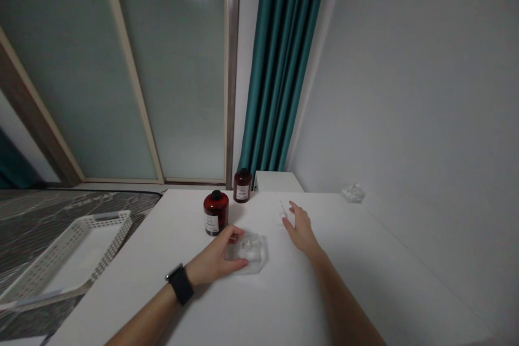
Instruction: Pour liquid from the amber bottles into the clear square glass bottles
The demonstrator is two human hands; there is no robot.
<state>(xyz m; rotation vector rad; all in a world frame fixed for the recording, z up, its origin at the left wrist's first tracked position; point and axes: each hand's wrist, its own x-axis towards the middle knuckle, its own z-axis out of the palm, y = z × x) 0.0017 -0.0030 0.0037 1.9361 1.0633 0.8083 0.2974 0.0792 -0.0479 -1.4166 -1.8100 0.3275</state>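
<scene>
My left hand (pixel 224 255) wraps its thumb and fingers around a clear, squarish container (pixel 252 251) on the white table (pixel 259 308). A small round opening or cap shows at the middle of the container. Farther right, my right hand (pixel 300 230) has its thumb and fingers apart beside a small whitish piece (pixel 283 211), whose kind I cannot make out. Just behind my left hand stands a dark amber bottle (pixel 216 211) with a white label and black top. Another amber bottle (pixel 242 186) stands upright farther back.
Crumpled clear plastic (pixel 353 193) lies at the table's back right, against the wall. On the floor to the left is a white perforated basket (pixel 68 254). A white box-like surface (pixel 278 181) and a green curtain (pixel 281 75) are behind the table.
</scene>
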